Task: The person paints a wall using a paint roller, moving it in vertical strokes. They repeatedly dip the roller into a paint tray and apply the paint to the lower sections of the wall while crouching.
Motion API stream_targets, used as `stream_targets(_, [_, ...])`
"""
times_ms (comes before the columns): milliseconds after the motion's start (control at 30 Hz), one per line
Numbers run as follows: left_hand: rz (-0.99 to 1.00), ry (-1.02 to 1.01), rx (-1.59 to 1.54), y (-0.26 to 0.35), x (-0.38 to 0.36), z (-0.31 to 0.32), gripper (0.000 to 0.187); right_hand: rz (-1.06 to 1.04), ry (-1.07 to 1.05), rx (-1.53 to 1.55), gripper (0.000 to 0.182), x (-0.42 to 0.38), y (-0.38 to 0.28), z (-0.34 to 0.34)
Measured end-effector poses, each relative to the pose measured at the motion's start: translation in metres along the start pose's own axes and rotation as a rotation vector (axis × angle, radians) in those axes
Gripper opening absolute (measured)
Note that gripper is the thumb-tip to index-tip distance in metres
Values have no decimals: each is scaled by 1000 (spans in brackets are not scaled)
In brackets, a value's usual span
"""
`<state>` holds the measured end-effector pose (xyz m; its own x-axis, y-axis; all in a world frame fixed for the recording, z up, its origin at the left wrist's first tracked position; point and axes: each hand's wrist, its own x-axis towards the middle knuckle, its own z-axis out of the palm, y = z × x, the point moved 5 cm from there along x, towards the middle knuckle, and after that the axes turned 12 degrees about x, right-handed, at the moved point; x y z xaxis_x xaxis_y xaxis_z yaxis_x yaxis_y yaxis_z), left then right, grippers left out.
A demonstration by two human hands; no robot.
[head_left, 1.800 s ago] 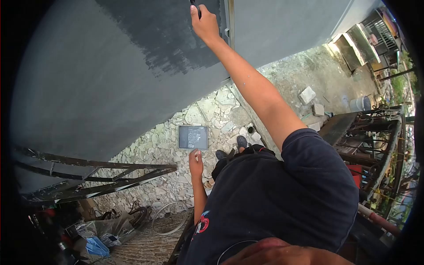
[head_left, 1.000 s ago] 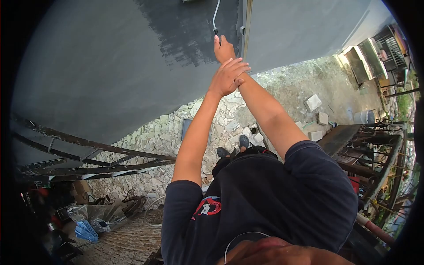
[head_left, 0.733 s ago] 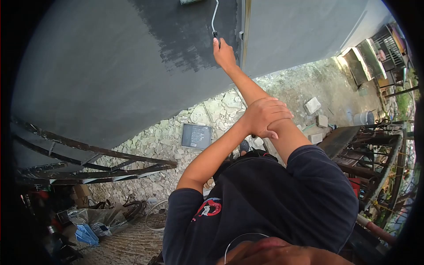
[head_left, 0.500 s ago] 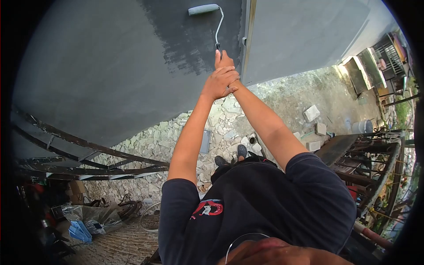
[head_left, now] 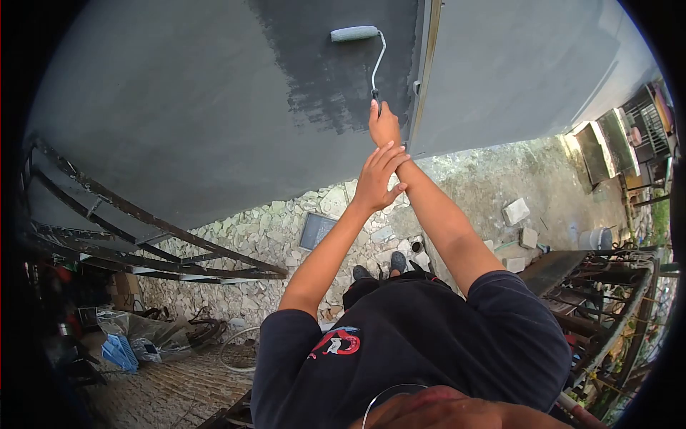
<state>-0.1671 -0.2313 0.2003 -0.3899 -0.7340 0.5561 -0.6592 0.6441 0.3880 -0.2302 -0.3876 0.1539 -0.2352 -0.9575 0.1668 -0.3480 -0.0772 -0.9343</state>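
Note:
My right hand (head_left: pixel 384 127) is closed around the black handle of a paint roller (head_left: pixel 355 33). The roller's pale sleeve lies against a darker grey painted patch (head_left: pixel 336 79) on the grey wall (head_left: pixel 179 129). Its white wire frame bends down to the handle. My left hand (head_left: pixel 380 177) rests on my right wrist with its fingers stretched out and the thumb apart, holding nothing. On the rubble below, left of my left forearm, sits a grey rectangular tray (head_left: pixel 311 230).
A dark metal ladder-like frame (head_left: pixel 150 239) curves across the left. A narrow strip (head_left: pixel 431 57) edges the painted patch on the right. Broken stone (head_left: pixel 250 239) covers the ground; loose blocks (head_left: pixel 516 211) and a bucket (head_left: pixel 595 239) stand to the right, by a cluttered rack (head_left: pixel 607 300).
Both hands and the roller sit lower and further right in view, as does the wall. My left hand's fingers have loosened from around my right wrist and straightened. More of the tray shows.

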Motion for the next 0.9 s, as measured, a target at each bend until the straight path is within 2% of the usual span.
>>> stream_targets(67, [-102,63,-58,-5,-39,0,68,-4,-7,25,46,0,6,5])
stream_targets(133, [-302,45,-187,-20,-95,16,63,-36,26,7,46,-1,20,1])
stream_targets(267, [-620,-111,-251,-44,-222,43,45,35,-60,-124,46,-17,84,5])
stream_targets(333, [-683,-93,-195,-52,-279,47,45,97,-93,-266,46,-27,120,7])
stream_targets(400, [-906,-170,-262,-51,-316,35,40,89,-89,-271,46,-28,140,8])
stream_targets(433, [-908,-169,-258,-51,-334,31,40,93,-94,-274,47,-30,143,12])
stream_targets(567, [-1107,-114,-257,-75,-404,35,49,58,-66,-276,44,-26,117,16])
stream_targets(700, [-1267,-42,-309,-89,-457,50,57,-36,-24,-126,41,-9,44,14])
stream_targets(800, [-1310,-60,-332,-93,-476,59,57,-88,-4,-61,40,8,-14,10])
stream_targets(900, [-1324,-8,-399,-89,-478,59,58,-115,-18,-24,40,11,-30,14])
